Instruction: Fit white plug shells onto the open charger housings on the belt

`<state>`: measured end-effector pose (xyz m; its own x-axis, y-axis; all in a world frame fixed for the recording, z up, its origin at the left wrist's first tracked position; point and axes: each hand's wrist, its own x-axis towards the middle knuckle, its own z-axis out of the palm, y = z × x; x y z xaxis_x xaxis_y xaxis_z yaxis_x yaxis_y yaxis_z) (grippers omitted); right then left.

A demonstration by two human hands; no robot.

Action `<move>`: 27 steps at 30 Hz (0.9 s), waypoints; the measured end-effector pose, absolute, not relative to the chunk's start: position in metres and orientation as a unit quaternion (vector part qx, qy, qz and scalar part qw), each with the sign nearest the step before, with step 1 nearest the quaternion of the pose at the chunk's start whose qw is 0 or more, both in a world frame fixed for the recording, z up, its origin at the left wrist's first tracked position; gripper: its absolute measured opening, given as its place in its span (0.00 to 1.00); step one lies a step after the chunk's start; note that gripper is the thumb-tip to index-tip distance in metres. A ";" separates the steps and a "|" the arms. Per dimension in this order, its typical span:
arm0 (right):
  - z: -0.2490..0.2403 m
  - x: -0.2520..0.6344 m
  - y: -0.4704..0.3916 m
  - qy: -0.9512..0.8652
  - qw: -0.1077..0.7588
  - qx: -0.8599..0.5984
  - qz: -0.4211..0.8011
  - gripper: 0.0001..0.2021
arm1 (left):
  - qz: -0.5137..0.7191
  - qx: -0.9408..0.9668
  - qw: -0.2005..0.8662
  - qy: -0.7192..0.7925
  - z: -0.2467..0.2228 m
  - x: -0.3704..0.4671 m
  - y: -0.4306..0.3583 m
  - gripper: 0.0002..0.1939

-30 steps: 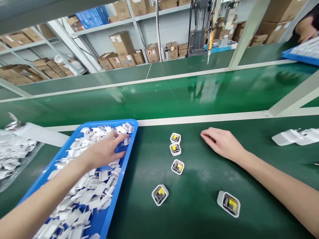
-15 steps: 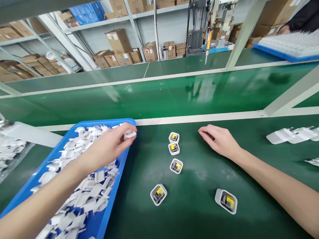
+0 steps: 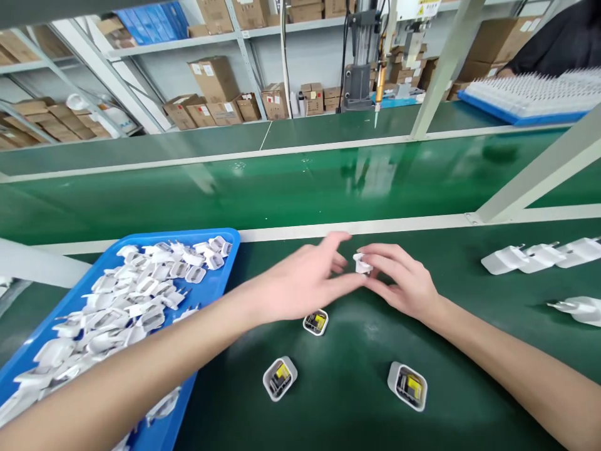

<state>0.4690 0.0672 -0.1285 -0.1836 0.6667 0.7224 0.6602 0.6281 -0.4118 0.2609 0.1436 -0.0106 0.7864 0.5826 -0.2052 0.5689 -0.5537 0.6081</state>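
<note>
Over the middle of the bench my right hand (image 3: 406,280) pinches a small white plug cover (image 3: 362,263) between thumb and fingers. Reaching in from the other side, my left hand (image 3: 305,279) has its fingers apart; its thumb tip is close to the cover, and I cannot tell if it touches. Below my left hand sits a white charger housing (image 3: 315,322) with black and yellow parts inside. Another open housing (image 3: 280,378) lies nearer on the left, and a third housing (image 3: 407,386) on the right. My left hand hides the spot behind it.
A blue tray (image 3: 233,250) heaped with white plug covers is on the left. Several white chargers with pins (image 3: 504,260) stand in a row at right, with another charger (image 3: 582,310) nearer. A slanted metal post (image 3: 530,169) rises at right. Across the green belt, a person's dark sleeve shows.
My left hand has moved right from over the tray, bringing the plug cover to my right hand, which now grips it. My left fingers have spread. The view has shifted slightly.
</note>
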 end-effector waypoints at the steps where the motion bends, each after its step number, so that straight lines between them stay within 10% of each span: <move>1: -0.129 0.469 0.069 -0.754 0.488 -0.438 0.037 0.15 | 0.014 0.903 0.269 0.334 -0.008 0.253 0.150 0.31; 9: -0.139 0.471 0.090 -0.602 0.568 -0.479 0.293 0.17 | -0.083 0.924 0.155 0.340 -0.038 0.252 0.183 0.20; 27: -0.106 0.465 0.063 -0.744 0.434 -0.499 0.095 0.05 | 0.001 0.937 0.221 0.269 -0.066 0.297 0.151 0.05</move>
